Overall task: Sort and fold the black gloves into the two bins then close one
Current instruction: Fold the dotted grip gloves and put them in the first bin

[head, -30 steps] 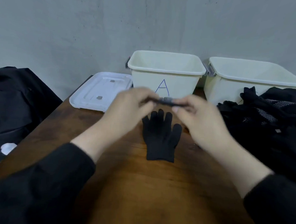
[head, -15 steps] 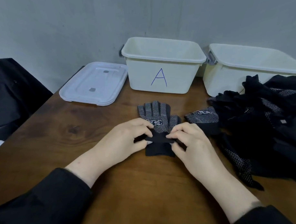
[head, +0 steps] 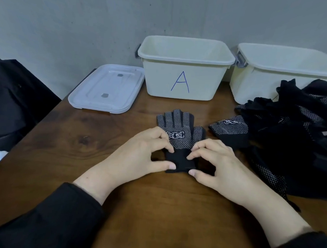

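From the head camera, a black glove [head: 179, 135] is lying flat on the wooden worktop [head: 69, 142], palm side up, showing white grip dots and a white printed label. Its fingers are pointing toward bin A [head: 185, 69], which is standing just behind it at the wall, marked with a blue letter A on its front. The glove's plain black cuff is pointing toward the person.

The left hand [head: 139, 154] is pinching the left edge of the cuff, thumb at the hem and curled fingers on the seam where the dots end. The right hand [head: 217, 162] is pinching the right edge of the cuff in the same way, thumb low and fingers above. Both wrists are coming out of black sleeves [head: 50, 218].

To the right of bin A, close beside it, a second bin [head: 272, 75] is standing, its front partly hidden by a pile of gloves [head: 292, 135] that is lying to the right of the held glove. One dotted glove of that pile is reaching out toward the held glove, near it but apart. To the left of bin A, a white lid [head: 108, 90] is lying flat on the worktop, almost touching the bin's wall. Dark cloth [head: 15, 100] is hanging beyond the worktop's left edge.
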{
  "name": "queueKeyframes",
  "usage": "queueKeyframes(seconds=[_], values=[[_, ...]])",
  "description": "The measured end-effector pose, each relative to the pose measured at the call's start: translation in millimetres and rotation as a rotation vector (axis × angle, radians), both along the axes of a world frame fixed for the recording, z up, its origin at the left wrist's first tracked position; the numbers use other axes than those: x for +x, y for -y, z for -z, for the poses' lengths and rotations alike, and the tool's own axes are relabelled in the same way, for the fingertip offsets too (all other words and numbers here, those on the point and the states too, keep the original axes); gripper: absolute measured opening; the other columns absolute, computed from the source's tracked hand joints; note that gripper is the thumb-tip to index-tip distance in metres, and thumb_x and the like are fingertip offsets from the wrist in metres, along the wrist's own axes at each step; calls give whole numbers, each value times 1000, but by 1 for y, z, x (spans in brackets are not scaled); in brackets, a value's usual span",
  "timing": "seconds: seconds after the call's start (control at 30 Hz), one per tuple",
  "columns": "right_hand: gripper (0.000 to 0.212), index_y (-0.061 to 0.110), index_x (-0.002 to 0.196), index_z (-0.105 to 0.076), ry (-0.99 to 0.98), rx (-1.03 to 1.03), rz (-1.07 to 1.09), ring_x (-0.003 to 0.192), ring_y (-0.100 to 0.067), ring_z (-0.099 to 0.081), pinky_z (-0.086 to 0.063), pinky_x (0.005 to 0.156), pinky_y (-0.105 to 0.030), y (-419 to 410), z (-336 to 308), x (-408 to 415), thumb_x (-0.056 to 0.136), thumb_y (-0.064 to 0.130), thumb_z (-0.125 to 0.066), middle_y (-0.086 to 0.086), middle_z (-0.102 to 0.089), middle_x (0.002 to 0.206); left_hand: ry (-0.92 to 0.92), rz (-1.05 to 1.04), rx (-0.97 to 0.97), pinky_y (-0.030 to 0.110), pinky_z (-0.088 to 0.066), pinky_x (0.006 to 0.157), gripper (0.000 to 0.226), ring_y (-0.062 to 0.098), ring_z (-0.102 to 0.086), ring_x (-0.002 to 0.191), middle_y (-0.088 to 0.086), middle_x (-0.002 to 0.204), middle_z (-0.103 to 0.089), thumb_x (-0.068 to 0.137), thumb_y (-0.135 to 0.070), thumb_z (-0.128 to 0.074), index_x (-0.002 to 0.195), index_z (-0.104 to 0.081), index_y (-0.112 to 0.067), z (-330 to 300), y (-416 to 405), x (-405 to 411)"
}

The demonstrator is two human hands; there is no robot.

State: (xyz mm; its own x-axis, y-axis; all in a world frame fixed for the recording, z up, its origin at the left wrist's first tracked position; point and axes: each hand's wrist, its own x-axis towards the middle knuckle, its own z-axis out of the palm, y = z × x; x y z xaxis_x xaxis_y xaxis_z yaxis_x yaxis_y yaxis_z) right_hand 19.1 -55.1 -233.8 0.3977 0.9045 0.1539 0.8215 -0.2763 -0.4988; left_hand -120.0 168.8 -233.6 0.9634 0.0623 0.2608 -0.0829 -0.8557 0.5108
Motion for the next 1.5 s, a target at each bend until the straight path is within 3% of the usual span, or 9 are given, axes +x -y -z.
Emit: queueKeyframes(seconds=[0.23, 0.4, 0.67, 0.9, 1.0, 1.17, 1.3, 1.43, 1.5], values=[[10, 34, 100, -72, -22, 63, 40, 123, 1, -43, -29, 107, -24, -4, 1, -3, 91, 37, -69, 25, -54, 115, 18, 27, 237, 27, -38, 86, 32, 6, -51, 92, -15, 103, -57, 89, -50, -57, 102, -75, -28, 2, 4, 0], [3, 34, 91, -67, -48, 70, 68, 118, -1, -49, -30, 91, -4, -2, -7, -6, 92, 31, -68, 25, -53, 116, 98, 40, 240, 32, -45, 83, 23, 9, -56, 92, -12, 105, -62, 95, -37, -56, 100, -71, -22, 0, 12, 2], [35, 43, 121, -66, 3, -89, -103, 130, 0, -37, -29, 110, -23, 1, -9, 7, 88, 51, -68, 30, -45, 127, 15, 65, 194, 38, -44, 89, 35, 5, -55, 104, -17, 112, -62, 88, -58, -59, 94, -77, -30, 0, 3, 0], [18, 26, 101, -67, 170, 47, -67, 99, -5, -52, -45, 92, -35, -12, -6, 2, 96, 37, -53, 20, -57, 102, -32, 37, 245, 27, -36, 93, 60, -1, -42, 102, -20, 112, -48, 80, -77, -57, 121, -67, -34, -5, 11, 1], [12, 33, 99, -60, 92, 89, -15, 96, -1, -51, -43, 94, -31, -14, -7, 1, 97, 39, -50, 23, -55, 96, 0, -2, 267, 37, -43, 86, 30, 4, -47, 95, -18, 106, -52, 89, -56, -58, 105, -68, -34, -4, 12, 5], [35, 41, 116, -57, 57, -13, -43, 121, 8, -40, -24, 108, -18, -10, -8, 1, 87, 60, -60, 33, -49, 117, 18, -28, 65, 38, -46, 88, 5, 9, -56, 93, -16, 98, -65, 93, -26, -65, 93, -69, -29, -6, 7, 4], [14, 43, 101, -62, -13, 84, 65, 108, 11, -43, -28, 90, -5, -12, -8, 1, 90, 51, -58, 30, -53, 105, -17, -37, -45, 32, -44, 87, 14, 11, -57, 86, -14, 83, -64, 93, -37, -60, 88, -69, -28, -9, 8, 2], [8, 44, 93, -63, -145, 137, 83, 95, -2, -55, -43, 76, -16, -13, -13, 2, 92, 49, -56, 20, -65, 89, -62, -85, -200, 28, -43, 88, 33, 15, -57, 96, -10, 87, -64, 86, -55, -59, 85, -68, -23, -11, 8, 1], [11, 38, 93, -64, -201, 168, 82, 75, -11, -61, -51, 71, -33, -19, -17, 5, 93, 47, -57, 8, -67, 79, -103, -87, -229, 31, -43, 93, 37, 14, -58, 101, -9, 94, -66, 83, -58, -61, 89, -69, -22, -10, 7, 2]])
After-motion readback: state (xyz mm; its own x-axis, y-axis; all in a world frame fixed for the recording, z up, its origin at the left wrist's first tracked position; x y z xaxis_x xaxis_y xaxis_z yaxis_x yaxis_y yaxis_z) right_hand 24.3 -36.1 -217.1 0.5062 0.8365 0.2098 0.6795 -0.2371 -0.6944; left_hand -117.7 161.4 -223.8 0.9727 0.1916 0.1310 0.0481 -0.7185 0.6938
